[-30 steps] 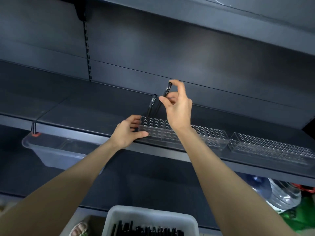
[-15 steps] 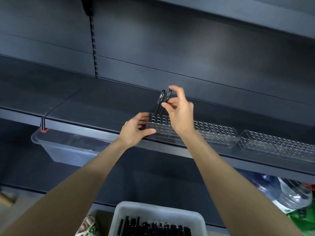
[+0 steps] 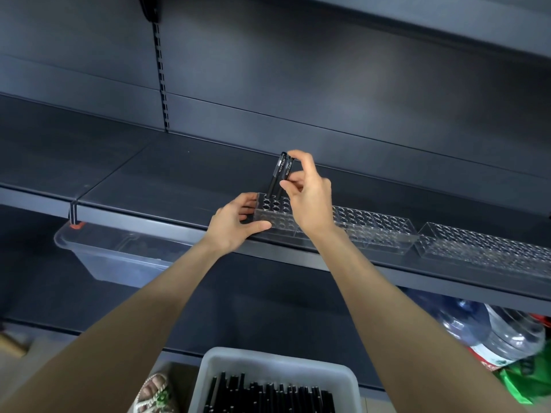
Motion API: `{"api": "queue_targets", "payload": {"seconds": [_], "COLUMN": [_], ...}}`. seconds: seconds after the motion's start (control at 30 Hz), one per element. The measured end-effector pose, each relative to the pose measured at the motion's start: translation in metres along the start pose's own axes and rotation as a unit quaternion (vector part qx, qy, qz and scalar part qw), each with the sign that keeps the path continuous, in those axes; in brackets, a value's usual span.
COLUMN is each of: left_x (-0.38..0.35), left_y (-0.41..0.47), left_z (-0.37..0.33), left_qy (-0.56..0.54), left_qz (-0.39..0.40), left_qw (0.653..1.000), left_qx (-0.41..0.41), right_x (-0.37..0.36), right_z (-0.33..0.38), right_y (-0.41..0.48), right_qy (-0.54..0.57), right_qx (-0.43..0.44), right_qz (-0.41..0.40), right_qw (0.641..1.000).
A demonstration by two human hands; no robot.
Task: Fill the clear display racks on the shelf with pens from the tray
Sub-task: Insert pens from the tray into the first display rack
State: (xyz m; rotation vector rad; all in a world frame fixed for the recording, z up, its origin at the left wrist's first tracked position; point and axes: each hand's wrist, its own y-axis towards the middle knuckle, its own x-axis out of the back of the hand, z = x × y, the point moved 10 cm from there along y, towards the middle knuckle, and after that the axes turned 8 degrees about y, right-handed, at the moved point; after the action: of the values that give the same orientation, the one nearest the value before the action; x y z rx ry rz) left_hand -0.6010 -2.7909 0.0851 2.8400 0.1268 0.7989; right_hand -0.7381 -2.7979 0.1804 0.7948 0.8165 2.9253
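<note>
The right hand [image 3: 310, 201] pinches a slim black pen [image 3: 287, 171] upright at the left end of the clear plastic display rack [image 3: 375, 231] on the dark grey shelf [image 3: 167, 186], beside another standing pen [image 3: 273, 181]. The left hand [image 3: 235, 226] grips that end.

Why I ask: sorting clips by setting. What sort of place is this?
Probably a shop's stationery aisle: dark metal shelves, clear racks on one, and a tray of black pens below.
</note>
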Motion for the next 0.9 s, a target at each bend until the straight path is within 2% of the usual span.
{"api": "queue_targets", "payload": {"seconds": [0.37,0.6,0.8,0.9], "left_x": [0.005,0.019,-0.001,-0.030], "left_y": [-0.002,-0.040,-0.107,-0.144], "left_z": [0.003,-0.015,-0.016,0.001], "left_qy": [-0.029,0.096,0.210,0.238], "left_qz": [0.016,0.007,0.060,0.130], "left_qw": [0.999,0.995,0.976,0.963], "left_qx": [0.042,0.018,-0.002,0.009], "right_x": [0.006,0.022,0.029,0.026], "right_z": [-0.006,-0.003,-0.031,-0.052], "right_y": [-0.016,-0.057,-0.138,-0.189], "right_qy": [0.029,-0.014,-0.109,-0.143], "right_qx": [-0.037,-0.041,-0.090,-0.118], "right_qz": [0.010,0.050,0.127,0.170], "right_qw": [0.999,0.998,0.982,0.968]}}
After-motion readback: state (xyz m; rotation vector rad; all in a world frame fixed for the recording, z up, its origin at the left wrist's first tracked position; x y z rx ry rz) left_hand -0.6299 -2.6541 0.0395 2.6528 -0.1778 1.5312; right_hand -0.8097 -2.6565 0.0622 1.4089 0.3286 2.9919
